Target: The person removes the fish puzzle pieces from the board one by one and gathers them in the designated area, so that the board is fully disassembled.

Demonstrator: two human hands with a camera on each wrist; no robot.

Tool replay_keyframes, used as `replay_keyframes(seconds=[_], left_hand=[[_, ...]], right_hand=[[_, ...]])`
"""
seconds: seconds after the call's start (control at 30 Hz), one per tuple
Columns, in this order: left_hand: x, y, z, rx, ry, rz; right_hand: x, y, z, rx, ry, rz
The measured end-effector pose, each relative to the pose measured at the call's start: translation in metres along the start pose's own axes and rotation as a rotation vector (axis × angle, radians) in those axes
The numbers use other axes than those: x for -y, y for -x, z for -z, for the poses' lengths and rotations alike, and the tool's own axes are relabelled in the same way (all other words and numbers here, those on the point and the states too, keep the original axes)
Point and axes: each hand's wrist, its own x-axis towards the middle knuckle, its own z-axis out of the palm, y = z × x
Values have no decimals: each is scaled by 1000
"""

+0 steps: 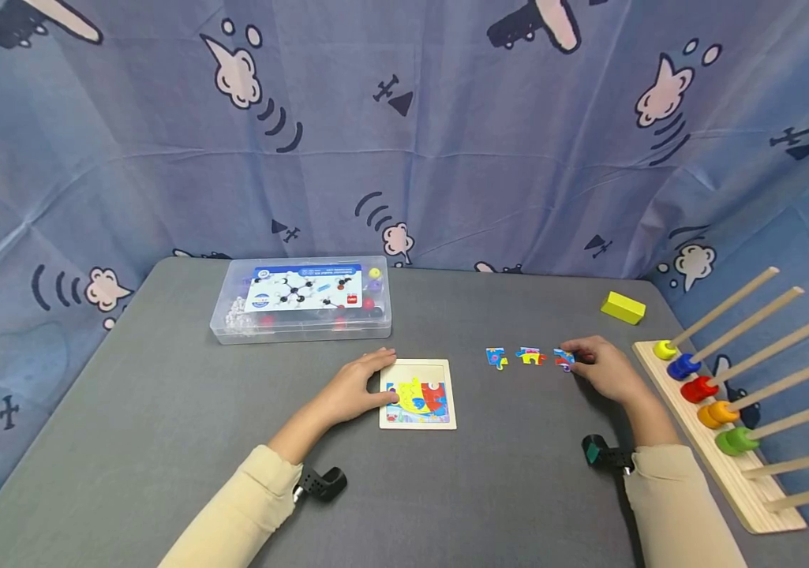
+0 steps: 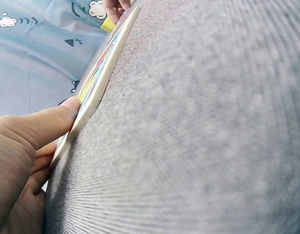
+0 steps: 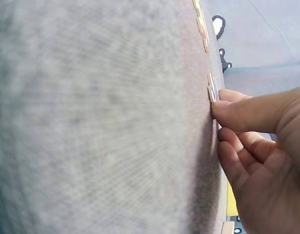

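Observation:
A square wooden jigsaw puzzle board point(image 1: 418, 424) lies on the grey table, partly filled with yellow, red and blue pieces. My left hand point(image 1: 354, 386) holds its left side, the thumb point(image 2: 57, 119) on the face and the other fingers at the edge, partly hidden behind the thumb in the left wrist view. To the right, my right hand point(image 1: 606, 367) pinches a blue and red puzzle piece point(image 1: 563, 359) between thumb and index finger, at the tabletop. Beside it in a row lie a yellow and red piece point(image 1: 530, 356) and a blue and yellow piece point(image 1: 496, 357).
Behind the board stands a clear plastic case point(image 1: 305, 323) with a molecule-picture label. A yellow block point(image 1: 623, 308) lies at the back right. Along the right edge is a wooden peg rack point(image 1: 738, 473) with coloured rings and tall rods. A patterned blue curtain point(image 1: 404, 142) hangs behind.

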Motion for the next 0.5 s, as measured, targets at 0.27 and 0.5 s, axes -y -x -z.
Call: replay_keyframes(seconds=[0.27, 0.5], left_hand=[[-1, -1, 1, 0, 7, 1], [-2, 0, 1, 16, 5, 8]], right_hand=[[0, 1, 1, -9, -17, -10], [12, 6, -1, -45, -27, 0]])
